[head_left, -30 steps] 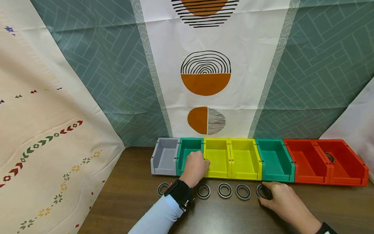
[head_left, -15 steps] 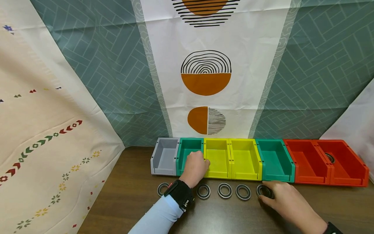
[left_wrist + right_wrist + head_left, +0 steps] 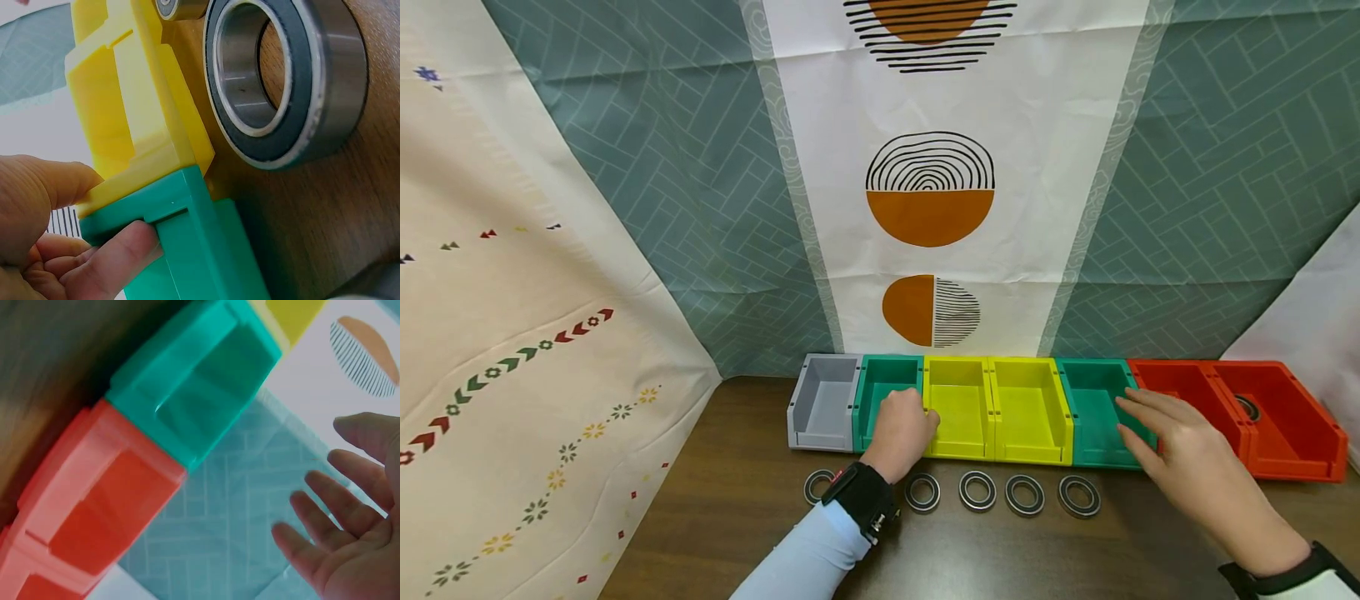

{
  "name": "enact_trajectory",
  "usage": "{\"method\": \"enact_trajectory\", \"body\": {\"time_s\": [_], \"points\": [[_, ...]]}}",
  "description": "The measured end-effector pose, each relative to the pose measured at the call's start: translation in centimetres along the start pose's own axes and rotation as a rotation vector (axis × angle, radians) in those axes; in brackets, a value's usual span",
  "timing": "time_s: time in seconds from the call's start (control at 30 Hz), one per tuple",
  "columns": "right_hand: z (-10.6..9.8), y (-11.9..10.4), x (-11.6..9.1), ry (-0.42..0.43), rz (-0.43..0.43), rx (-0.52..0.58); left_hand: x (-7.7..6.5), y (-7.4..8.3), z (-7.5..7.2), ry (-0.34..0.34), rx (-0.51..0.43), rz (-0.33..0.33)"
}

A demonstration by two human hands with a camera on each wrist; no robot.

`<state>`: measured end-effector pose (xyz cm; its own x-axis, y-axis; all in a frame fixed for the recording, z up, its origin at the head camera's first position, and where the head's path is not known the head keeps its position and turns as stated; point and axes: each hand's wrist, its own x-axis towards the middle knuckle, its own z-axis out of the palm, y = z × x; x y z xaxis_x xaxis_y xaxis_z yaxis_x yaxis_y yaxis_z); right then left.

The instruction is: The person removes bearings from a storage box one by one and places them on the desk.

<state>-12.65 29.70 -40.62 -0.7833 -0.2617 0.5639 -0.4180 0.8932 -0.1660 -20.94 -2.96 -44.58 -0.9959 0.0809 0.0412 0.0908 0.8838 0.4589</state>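
Note:
My left hand [image 3: 900,435] pinches the adjoining side walls of the left green bin [image 3: 181,219] and a yellow bin [image 3: 169,131], thumb on the yellow side and a finger on the green. My right hand [image 3: 1195,454] is raised with its fingers spread, holding nothing. It overlaps the right green bin [image 3: 1093,400] and a red bin [image 3: 1172,385] in the head view. Several ball bearings lie in a row on the table before the bins. The rightmost ball bearing [image 3: 1079,497] lies flat, left of my right hand. A large ball bearing [image 3: 306,81] shows close in the left wrist view.
At the row's left end stands a grey bin [image 3: 824,404]. Another yellow bin [image 3: 1030,408] stands mid-row. The far-right red bin [image 3: 1296,425] has a ball bearing [image 3: 1247,407] inside. A patterned cloth [image 3: 760,208] hangs behind; the table [image 3: 970,558] is brown wood.
My right hand has let go of the rightmost ball bearing and moved up and right, its fingers spreading. That ball bearing lies on the table. My left hand has stayed in place.

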Motion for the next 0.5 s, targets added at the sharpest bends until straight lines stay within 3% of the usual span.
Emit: {"method": "enact_trajectory", "body": {"time_s": [0.3,0.5], "points": [[-1.5,3.9,1.1,0.14,-0.012,-0.004,0.0,0.0,0.0,-0.02,-0.007,-0.026],[-1.7,7.2,1.0,0.098,0.169,-0.046,0.0,0.2,-0.2,-0.026,-0.004,-0.031]]}}
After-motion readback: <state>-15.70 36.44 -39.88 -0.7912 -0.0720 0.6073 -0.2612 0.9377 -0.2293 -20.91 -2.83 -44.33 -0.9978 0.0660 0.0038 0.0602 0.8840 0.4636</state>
